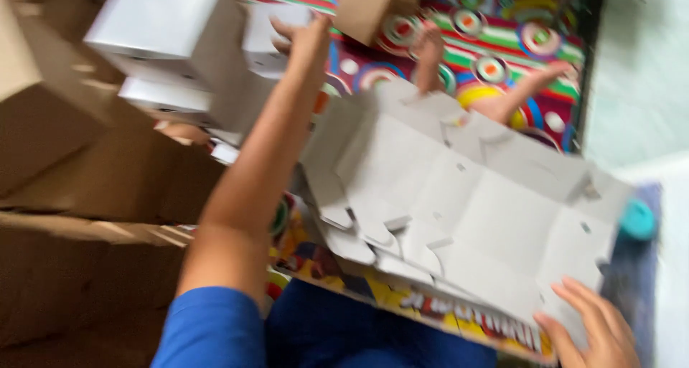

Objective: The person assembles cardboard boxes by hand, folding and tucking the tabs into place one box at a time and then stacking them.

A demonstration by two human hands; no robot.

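My left hand is stretched far forward, with its thumb and fingers around a small white box beside a stack of white boxes. My right hand, at the bottom right, grips the near edge of a flat, unfolded grey cardboard box blank. The blank lies tilted across my lap on a few more blanks, and the lowest one shows a yellow printed side. The picture is blurred by motion.
Large brown cartons fill the left side. A small brown box sits at the top on a colourful circle-patterned mat. Two bare limbs rest on the mat; I cannot tell whose they are. A teal round object lies at the right.
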